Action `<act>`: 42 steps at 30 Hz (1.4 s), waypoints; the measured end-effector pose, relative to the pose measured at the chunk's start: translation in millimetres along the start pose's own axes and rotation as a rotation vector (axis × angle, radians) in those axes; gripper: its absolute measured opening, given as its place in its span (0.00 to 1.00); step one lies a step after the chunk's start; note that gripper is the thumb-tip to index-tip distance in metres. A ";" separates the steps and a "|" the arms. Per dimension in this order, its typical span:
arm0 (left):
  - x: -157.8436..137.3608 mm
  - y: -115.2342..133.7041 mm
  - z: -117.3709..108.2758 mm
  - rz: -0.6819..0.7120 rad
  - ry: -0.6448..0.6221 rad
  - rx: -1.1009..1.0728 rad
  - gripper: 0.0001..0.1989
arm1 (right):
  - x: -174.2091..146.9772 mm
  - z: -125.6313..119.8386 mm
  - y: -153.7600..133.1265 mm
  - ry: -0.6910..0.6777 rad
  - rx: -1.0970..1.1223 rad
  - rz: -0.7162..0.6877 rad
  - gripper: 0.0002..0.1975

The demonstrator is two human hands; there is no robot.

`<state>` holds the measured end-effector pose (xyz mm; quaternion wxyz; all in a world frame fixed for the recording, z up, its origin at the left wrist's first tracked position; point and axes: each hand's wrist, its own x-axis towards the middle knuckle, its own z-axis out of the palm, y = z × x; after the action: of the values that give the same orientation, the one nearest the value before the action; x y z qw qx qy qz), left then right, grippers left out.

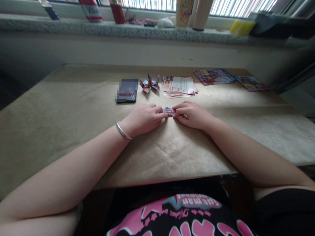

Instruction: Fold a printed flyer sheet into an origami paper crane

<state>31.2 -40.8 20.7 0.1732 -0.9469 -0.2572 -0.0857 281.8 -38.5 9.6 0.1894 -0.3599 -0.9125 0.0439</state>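
Observation:
A small folded piece of printed paper [168, 111], purple and patterned, lies at the middle of the table between my hands. My left hand [147, 118], with a silver bangle at the wrist, pinches its left end. On the right end, the fingertips of my right hand [193, 114] are closed. Parts of the paper are hidden under my fingers. Just beyond it stand two folded paper cranes [154, 83], made of colourful printed paper. To their right is a loose stack of printed sheets [180, 87].
A dark phone [128, 90], partly blurred out, lies left of the cranes. Colourful leaflets [214, 76] are at the back right of the table [73, 124]. Along the granite windowsill [147, 32] stand a red bottle [117, 12], other containers and a yellow object [242, 27].

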 end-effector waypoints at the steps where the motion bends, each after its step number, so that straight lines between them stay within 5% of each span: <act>1: -0.2 -0.3 0.2 -0.008 0.001 -0.001 0.17 | 0.1 -0.9 -1.6 -0.006 -0.020 -0.004 0.10; 19: 2.5 1.8 3.4 -0.119 0.006 -0.062 0.19 | 1.9 5.1 -9.1 0.043 -0.086 -0.106 0.13; 25: 1.5 -2.8 8.4 -0.025 -0.003 -0.158 0.19 | 2.2 9.1 -2.5 0.107 -0.118 -0.077 0.11; 42: 1.5 -3.1 10.5 -0.028 -0.004 -0.211 0.20 | 3.5 9.5 -10.3 0.079 -0.138 -0.124 0.09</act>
<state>31.7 -33.7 12.3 0.0711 -0.9563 -0.2603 -0.1129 269.3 -43.1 4.2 0.2022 -0.3162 -0.9258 -0.0454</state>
